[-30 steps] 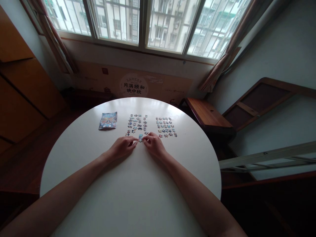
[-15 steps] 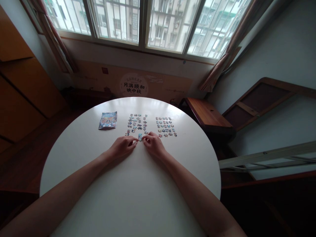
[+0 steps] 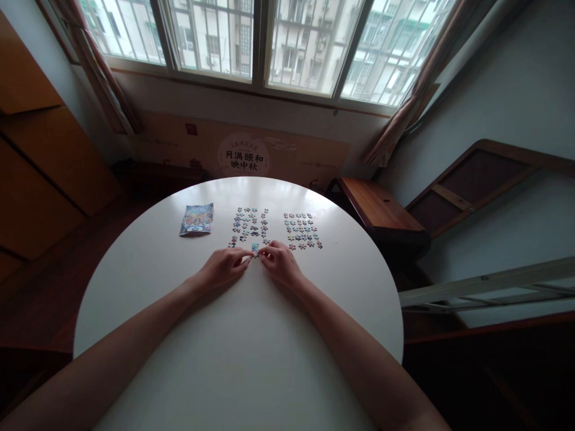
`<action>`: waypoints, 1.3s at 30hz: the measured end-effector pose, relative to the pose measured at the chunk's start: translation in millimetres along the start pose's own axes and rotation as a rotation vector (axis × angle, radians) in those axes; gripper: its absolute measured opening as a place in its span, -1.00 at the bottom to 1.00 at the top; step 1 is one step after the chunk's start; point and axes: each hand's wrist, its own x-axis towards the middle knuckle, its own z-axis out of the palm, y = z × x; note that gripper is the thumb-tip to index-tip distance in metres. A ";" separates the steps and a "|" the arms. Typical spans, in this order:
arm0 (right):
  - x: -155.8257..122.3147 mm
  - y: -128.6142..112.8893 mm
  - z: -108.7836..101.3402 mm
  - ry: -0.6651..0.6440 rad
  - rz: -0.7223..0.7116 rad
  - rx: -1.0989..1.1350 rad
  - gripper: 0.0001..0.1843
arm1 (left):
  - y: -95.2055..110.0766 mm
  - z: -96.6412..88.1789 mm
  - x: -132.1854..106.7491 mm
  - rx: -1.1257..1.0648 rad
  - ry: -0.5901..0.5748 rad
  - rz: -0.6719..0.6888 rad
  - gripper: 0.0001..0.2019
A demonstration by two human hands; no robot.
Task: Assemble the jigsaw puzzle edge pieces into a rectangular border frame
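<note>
1. Daylight comes through a barred window [image 3: 305, 48] behind the round white worktop [image 3: 233, 359].
2. On my view, the small blue strip [image 3: 255, 246] is between the two hands, at the near side of the left pieces [image 3: 254, 234].
3. My left hand [image 3: 224, 265] has fingers bent and almost together, at the strip's left edge; firm pinch or only touch, I cannot tell.
4. My right hand [image 3: 281, 263] is curled likewise at its right edge; its grip also I cannot tell.
5. More pieces [image 3: 307, 230] lie beyond the right hand; one packet [image 3: 196, 219] lies farther left.
</note>
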 end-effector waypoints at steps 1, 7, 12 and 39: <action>0.2 0.2 0.2 -0.004 -0.001 -0.004 -0.83 | -0.4 0.3 -0.1 -0.001 0.000 0.003 -0.68; -0.2 0.4 0.0 -0.011 -0.007 -0.001 -0.81 | 1.8 -1.3 -0.3 -0.016 0.010 -0.008 -0.67; -0.3 0.0 -1.1 -0.031 -0.003 -0.002 -0.80 | 2.1 -1.6 0.0 -0.015 0.013 -0.009 -0.67; -0.7 0.4 -0.4 -0.023 -0.008 0.006 -0.81 | 0.2 -2.1 0.5 -0.025 -0.004 0.026 -0.69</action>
